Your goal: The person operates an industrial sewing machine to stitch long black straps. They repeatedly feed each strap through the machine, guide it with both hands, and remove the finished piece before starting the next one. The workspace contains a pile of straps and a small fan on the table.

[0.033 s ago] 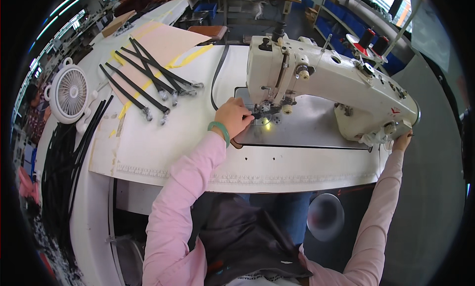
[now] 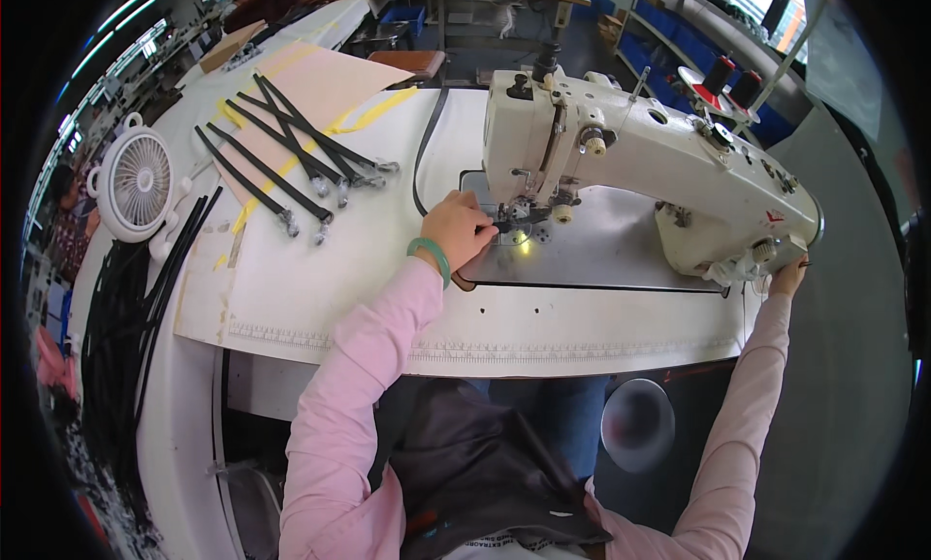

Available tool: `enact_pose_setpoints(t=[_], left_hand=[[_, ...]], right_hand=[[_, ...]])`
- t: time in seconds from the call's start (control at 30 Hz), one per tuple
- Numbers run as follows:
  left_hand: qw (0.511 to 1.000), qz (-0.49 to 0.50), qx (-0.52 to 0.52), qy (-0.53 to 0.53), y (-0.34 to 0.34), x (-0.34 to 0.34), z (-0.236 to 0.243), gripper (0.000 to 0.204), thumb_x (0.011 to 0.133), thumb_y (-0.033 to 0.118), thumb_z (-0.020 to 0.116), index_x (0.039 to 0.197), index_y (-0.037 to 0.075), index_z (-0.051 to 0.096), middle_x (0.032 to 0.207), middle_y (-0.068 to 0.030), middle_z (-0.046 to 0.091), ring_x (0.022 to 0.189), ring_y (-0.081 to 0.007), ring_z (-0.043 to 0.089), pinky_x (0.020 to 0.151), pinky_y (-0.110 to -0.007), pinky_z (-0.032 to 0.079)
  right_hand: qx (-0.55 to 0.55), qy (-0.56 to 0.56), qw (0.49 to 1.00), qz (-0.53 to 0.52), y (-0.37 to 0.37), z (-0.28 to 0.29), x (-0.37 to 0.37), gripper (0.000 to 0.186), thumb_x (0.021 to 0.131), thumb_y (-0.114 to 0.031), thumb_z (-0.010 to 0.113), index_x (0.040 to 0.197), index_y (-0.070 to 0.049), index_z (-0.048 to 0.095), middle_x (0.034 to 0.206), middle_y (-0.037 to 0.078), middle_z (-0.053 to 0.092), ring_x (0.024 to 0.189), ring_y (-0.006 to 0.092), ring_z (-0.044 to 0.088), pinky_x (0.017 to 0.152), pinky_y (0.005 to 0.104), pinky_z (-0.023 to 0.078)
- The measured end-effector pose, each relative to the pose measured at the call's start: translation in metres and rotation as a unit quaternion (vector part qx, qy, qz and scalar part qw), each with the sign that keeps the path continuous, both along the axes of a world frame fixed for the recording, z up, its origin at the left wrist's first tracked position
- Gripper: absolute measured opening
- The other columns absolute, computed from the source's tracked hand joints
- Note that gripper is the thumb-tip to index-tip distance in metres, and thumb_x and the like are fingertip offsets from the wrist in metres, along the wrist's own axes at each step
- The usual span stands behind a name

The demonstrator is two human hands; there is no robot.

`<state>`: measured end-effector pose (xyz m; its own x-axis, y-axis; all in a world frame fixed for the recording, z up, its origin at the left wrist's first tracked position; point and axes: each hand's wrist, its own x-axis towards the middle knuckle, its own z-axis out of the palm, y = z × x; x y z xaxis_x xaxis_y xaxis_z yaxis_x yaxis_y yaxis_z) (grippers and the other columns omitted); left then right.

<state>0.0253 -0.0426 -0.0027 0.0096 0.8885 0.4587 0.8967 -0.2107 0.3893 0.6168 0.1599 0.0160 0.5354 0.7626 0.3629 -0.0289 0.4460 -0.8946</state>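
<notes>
A white sewing machine (image 2: 630, 133) stands on the table, its needle area lit by a small lamp. My left hand (image 2: 456, 228), with a green bangle at the wrist, is closed in a pinch on a black strap (image 2: 420, 162) just left of the presser foot (image 2: 524, 216). The strap curves away behind the hand toward the far edge; its end under the foot is hard to make out. At the machine's right end, my right hand (image 2: 787, 277) has its fingers curled at the handwheel (image 2: 820, 221), partly hidden by the machine body.
Several black straps with plastic-wrapped ends (image 2: 281, 177) lie on the left of the white table (image 2: 320, 279), partly over pinkish paper (image 2: 330, 75). A white fan (image 2: 141, 182) and a hanging bundle of black straps (image 2: 116, 318) are farther left. Thread cones (image 2: 719, 73) stand behind the machine.
</notes>
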Motion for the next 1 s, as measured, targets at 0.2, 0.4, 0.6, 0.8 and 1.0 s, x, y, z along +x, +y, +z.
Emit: enact_pose_setpoints(t=[0.2,0.4,0.6,0.8,1.0], left_hand=[[1.000,-0.002,-0.013,-0.003,-0.001,0.000,0.003,0.012,0.070,0.023,0.066,0.070,0.011,0.069,0.079,-0.0032,0.056,0.082,-0.0219,0.052,0.070,-0.034,0.046],[1.000,-0.011,0.011,0.001,0.008,0.004,0.000,0.013,0.069,0.023,0.066,0.071,0.011,0.069,0.080,-0.0033,0.057,0.082,-0.0221,0.052,0.070,-0.034,0.046],[0.999,-0.015,0.032,0.003,0.013,0.005,-0.003,0.013,0.069,0.024,0.066,0.072,0.012,0.070,0.075,-0.0026,0.056,0.080,-0.0207,0.052,0.067,-0.033,0.045],[1.000,0.011,0.004,0.024,0.002,-0.005,-0.001,0.012,0.069,0.023,0.066,0.072,0.012,0.070,0.077,-0.0033,0.056,0.081,-0.0214,0.052,0.068,-0.033,0.045],[1.000,0.000,-0.008,0.002,0.010,0.002,0.001,0.013,0.070,0.023,0.065,0.071,0.011,0.069,0.080,-0.0054,0.057,0.082,-0.0236,0.052,0.072,-0.034,0.046]], right_hand=[[-0.101,-0.103,0.988,-0.047,-0.006,0.045,0.014,0.047,0.092,-0.044,0.036,0.114,-0.005,0.048,0.099,0.008,0.057,0.093,0.0187,0.055,0.072,0.0293,0.046],[-0.116,-0.341,0.920,-0.153,0.029,0.089,0.078,0.048,0.090,-0.045,0.040,0.110,-0.004,0.052,0.085,0.005,0.057,0.068,0.0131,0.053,0.049,0.0246,0.040],[-0.079,-0.208,0.970,-0.098,0.013,0.023,0.091,0.041,0.091,-0.041,0.041,0.106,-0.005,0.052,0.087,0.003,0.054,0.073,0.0115,0.051,0.055,0.0241,0.042],[-0.098,-0.225,0.964,-0.102,0.015,0.054,0.025,0.044,0.091,-0.042,0.041,0.109,-0.002,0.050,0.088,0.005,0.055,0.071,0.0130,0.052,0.059,0.0265,0.042],[-0.138,-0.175,0.972,-0.076,0.017,0.034,0.073,0.048,0.091,-0.042,0.043,0.112,0.001,0.050,0.098,0.007,0.057,0.084,0.0166,0.053,0.074,0.0275,0.042]])
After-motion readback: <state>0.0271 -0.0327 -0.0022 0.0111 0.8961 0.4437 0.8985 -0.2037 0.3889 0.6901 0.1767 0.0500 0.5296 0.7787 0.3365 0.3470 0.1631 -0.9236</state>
